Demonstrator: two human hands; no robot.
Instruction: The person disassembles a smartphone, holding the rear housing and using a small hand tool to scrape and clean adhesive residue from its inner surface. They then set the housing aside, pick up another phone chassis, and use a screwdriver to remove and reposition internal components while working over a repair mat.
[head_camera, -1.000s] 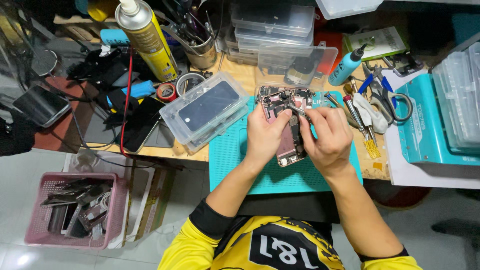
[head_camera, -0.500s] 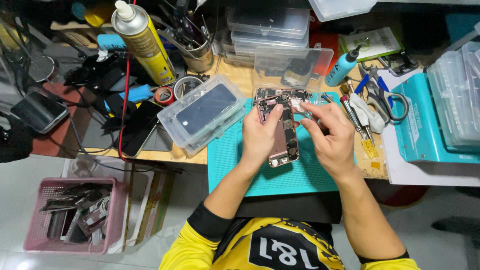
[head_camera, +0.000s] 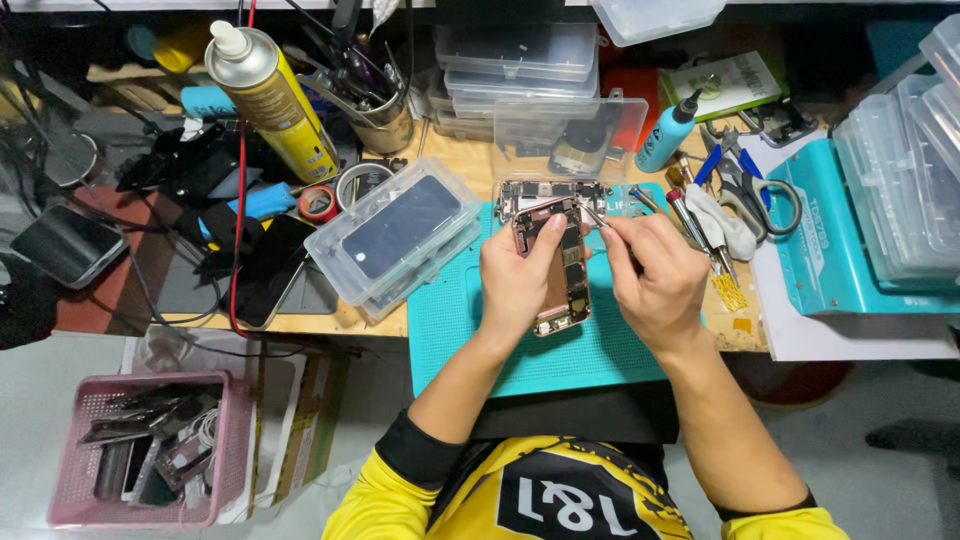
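Left hand (head_camera: 520, 280) grips an opened phone (head_camera: 560, 270) on the mat (head_camera: 450, 320); right hand (head_camera: 655, 280) pinches a thin tool (head_camera: 592, 215) just beside it.

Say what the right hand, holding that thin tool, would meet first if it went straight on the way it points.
Probably the opened phone: the right hand aims its thin tool up-left at the phone's top end; depth is unclear.

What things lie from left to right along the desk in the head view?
Dark phone → yellow spray can → clear box with a dark screen → left hand → opened phone → right hand → scissors → teal box.
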